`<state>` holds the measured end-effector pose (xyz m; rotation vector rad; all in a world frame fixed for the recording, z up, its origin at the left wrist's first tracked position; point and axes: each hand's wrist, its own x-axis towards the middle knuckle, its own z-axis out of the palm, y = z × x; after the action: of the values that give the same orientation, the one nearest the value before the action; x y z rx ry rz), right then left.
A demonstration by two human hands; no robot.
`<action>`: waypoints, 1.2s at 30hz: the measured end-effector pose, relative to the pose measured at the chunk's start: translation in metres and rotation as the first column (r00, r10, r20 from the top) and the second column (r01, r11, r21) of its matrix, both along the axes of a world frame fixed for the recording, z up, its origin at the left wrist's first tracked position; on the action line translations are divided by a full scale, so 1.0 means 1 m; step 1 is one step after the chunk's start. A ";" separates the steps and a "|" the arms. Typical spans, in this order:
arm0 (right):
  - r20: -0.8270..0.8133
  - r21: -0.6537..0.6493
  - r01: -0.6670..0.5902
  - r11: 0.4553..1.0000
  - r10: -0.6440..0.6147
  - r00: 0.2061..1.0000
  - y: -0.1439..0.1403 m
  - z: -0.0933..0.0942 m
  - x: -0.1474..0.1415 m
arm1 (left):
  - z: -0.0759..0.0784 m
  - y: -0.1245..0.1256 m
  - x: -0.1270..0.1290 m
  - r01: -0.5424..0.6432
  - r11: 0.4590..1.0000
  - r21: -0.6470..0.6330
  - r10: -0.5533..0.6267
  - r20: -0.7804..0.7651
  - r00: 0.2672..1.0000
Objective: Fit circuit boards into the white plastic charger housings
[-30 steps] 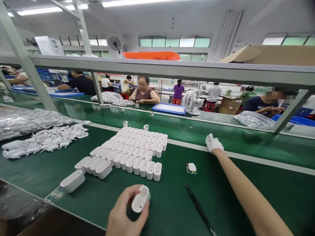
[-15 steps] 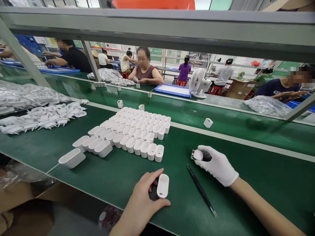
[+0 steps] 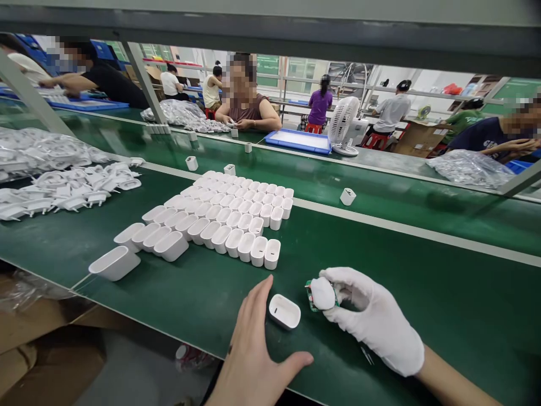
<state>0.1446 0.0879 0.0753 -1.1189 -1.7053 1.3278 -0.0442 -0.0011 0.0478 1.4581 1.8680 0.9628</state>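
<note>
My bare left hand [image 3: 256,349] is open, thumb and fingers spread beside a white oval plastic housing [image 3: 285,312]. That housing sits on the green bench with its hollow side up and a small slot showing inside. In a white glove, my right hand [image 3: 367,313] pinches a small green circuit board [image 3: 315,296] with a white pad on its face, just right of the housing. Under the gloved hand only the tips of the black tweezers [image 3: 367,355] show; the rest is hidden.
Rows of white housings [image 3: 224,211] stand further in on the bench. White plug parts [image 3: 76,186] lie heaped at the left. A loose housing [image 3: 347,196] lies beyond the pale strip. A co-worker [image 3: 249,107] sits across, near a white fan [image 3: 344,124]. An overhead beam [image 3: 270,34] crosses above.
My left hand has let go of the housing, which is now turned on the bench. My right hand has brought the circuit board left and nearer, covering most of the tweezers.
</note>
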 end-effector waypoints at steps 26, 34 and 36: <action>0.315 0.326 -0.483 0.812 0.389 0.866 -0.016 0.022 -0.010 | -0.022 0.002 0.003 0.311 0.888 0.339 -0.336 0.017 0.942; 0.352 0.260 -0.600 0.757 0.504 0.789 -0.018 0.036 -0.019 | -0.033 0.001 0.003 0.308 0.872 0.381 -0.322 -0.028 0.946; 0.347 0.256 -0.613 0.748 0.520 0.780 -0.018 0.035 -0.021 | -0.035 0.001 0.002 0.312 0.861 0.401 -0.324 -0.040 0.945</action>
<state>0.1238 0.0702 0.1101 -0.5752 -2.5089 1.1612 -0.0417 0.0003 0.0126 1.9089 1.3897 1.2401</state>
